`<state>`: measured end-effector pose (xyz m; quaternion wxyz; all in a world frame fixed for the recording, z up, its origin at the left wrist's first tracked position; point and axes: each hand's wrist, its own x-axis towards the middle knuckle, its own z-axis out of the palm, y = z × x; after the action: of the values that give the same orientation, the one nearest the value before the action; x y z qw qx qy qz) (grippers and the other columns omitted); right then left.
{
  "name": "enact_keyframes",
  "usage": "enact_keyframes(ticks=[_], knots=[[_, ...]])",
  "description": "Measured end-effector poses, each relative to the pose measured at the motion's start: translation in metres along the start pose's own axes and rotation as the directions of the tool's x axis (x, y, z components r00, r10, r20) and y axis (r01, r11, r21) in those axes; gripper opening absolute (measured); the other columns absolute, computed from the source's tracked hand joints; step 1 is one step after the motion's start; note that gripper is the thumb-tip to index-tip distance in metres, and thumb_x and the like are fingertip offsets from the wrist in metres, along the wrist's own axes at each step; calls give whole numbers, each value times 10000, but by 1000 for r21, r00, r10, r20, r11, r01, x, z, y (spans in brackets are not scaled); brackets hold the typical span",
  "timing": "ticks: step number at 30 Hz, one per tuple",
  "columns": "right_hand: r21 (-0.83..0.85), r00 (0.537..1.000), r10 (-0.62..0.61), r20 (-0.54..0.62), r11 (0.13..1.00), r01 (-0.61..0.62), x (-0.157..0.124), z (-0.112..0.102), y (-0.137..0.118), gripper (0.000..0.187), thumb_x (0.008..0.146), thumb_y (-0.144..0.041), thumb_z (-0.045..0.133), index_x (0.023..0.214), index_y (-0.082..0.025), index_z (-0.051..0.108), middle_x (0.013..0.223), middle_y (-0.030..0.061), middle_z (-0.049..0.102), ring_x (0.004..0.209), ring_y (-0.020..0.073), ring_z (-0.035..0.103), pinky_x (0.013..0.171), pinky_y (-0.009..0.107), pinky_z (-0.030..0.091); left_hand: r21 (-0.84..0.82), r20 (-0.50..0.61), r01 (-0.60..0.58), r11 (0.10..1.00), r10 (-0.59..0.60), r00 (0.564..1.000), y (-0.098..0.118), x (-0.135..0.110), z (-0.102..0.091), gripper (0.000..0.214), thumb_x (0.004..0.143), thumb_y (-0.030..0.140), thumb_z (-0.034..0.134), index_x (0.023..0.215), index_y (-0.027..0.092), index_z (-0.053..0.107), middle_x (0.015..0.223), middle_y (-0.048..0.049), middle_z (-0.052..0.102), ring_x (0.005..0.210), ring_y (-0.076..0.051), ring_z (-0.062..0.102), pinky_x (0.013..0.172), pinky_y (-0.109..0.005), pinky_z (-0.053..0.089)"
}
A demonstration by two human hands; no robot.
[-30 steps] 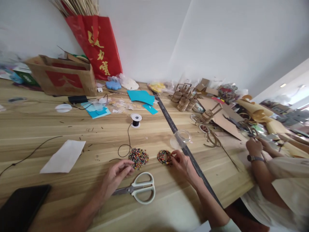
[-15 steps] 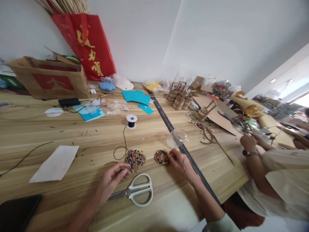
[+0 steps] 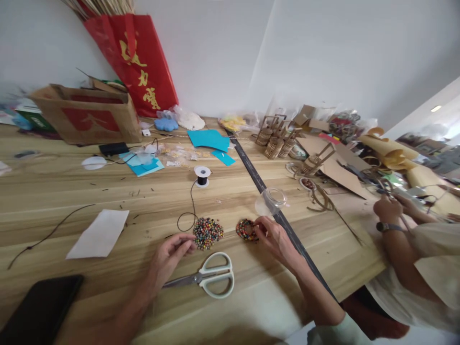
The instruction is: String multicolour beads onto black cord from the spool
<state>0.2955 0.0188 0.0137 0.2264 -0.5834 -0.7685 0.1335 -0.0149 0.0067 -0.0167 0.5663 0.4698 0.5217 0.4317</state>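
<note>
A pile of small multicoloured beads (image 3: 207, 234) lies on the wooden table in front of me. My left hand (image 3: 172, 251) rests at its lower left edge, thumb and fingers loosely curved and a little apart, with nothing visible between them. To the right of the pile lies a coiled beaded bracelet (image 3: 245, 230). The thumb and fingertips of my right hand (image 3: 273, 239) pinch its right side, hiding part of it. Scissors with pale handles (image 3: 216, 275) lie below the pile, blades pointing left. A spool of black cord (image 3: 202, 177) stands behind, its loose cord looping down beside the beads.
White paper (image 3: 98, 235) and a dark phone (image 3: 43, 306) lie to the left. A clear plastic lid (image 3: 271, 200) sits beyond my right hand. Small woven baskets (image 3: 275, 143) and cardboard (image 3: 341, 175) stand back right. Another person's hands (image 3: 390, 208) work at the right.
The view has swung slightly left, so everything appears shifted right. Both my hands remain by the beads and the bracelet, with little change in their pose.
</note>
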Motion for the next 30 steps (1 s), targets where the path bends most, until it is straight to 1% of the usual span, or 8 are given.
enact_keyframes(ticks=[5, 7, 9, 14, 19, 26, 28, 30], knots=[[111, 957, -258, 136, 963, 244, -1, 1, -42, 154, 915, -80, 442, 894, -180, 557, 867, 52, 616, 727, 155, 591, 649, 244, 435, 10, -50, -61, 998, 61, 997, 4, -1, -4, 315, 704, 418, 697, 864, 147, 694, 718, -44, 725, 672, -166, 651, 660, -265, 528], [85, 896, -345, 278, 938, 335, -6, 5, -61, 135, 927, -91, 474, 876, -182, 559, 868, 45, 616, 723, 151, 586, 626, 236, 432, 8, -78, -69, 998, 69, 995, 6, 0, -6, 307, 719, 411, 681, 869, 144, 691, 726, -45, 725, 669, -161, 648, 660, -262, 525], [86, 827, -421, 373, 903, 420, -12, 12, -76, 99, 919, -129, 546, 993, -190, 569, 985, 53, 630, 814, 160, 608, 680, 242, 456, 11, -120, -65, 998, 65, 991, 7, 1, -7, 306, 713, 412, 678, 858, 143, 685, 708, -44, 722, 650, -160, 645, 648, -265, 525], [-25, 737, -504, 450, 818, 575, -23, 33, -96, 260, 886, -123, 589, 1132, -191, 541, 1025, 70, 630, 905, 208, 586, 692, 271, 477, 34, -198, -84, 996, 89, 976, 7, 5, -12, 311, 702, 422, 663, 841, 143, 673, 681, -40, 712, 635, -168, 643, 630, -278, 532], [-71, 705, -536, 465, 771, 633, -19, 37, -100, 427, 855, -89, 587, 1257, -190, 483, 1079, 94, 616, 951, 229, 575, 694, 288, 485, 84, -289, -120, 989, 139, 947, 0, 10, -17, 309, 684, 412, 665, 837, 143, 676, 725, -50, 716, 666, -181, 647, 643, -293, 535], [132, 625, -598, 502, 767, 628, -3, 28, -95, 224, 896, -339, 625, 1073, -203, 598, 1041, 63, 638, 941, 206, 587, 744, 274, 442, 226, -347, -156, 962, 229, 909, -8, 19, -22, 293, 687, 414, 658, 811, 151, 695, 842, -86, 738, 809, -225, 678, 782, -343, 535], [207, 635, -624, 456, 768, 606, 0, 31, -90, 262, 927, -440, 580, 1026, -199, 607, 1049, 58, 644, 913, 187, 601, 715, 255, 424, 235, -352, -148, 961, 226, 908, -6, 20, -25, 313, 697, 428, 640, 826, 148, 694, 864, -95, 742, 823, -231, 682, 797, -351, 535], [241, 682, -620, 389, 783, 574, 2, 38, -84, 277, 974, -437, 503, 976, -180, 606, 944, 51, 650, 822, 164, 604, 669, 243, 402, 259, -358, -141, 956, 230, 905, -4, 21, -28, 327, 711, 437, 624, 847, 147, 695, 881, -99, 746, 833, -232, 683, 802, -353, 536]])
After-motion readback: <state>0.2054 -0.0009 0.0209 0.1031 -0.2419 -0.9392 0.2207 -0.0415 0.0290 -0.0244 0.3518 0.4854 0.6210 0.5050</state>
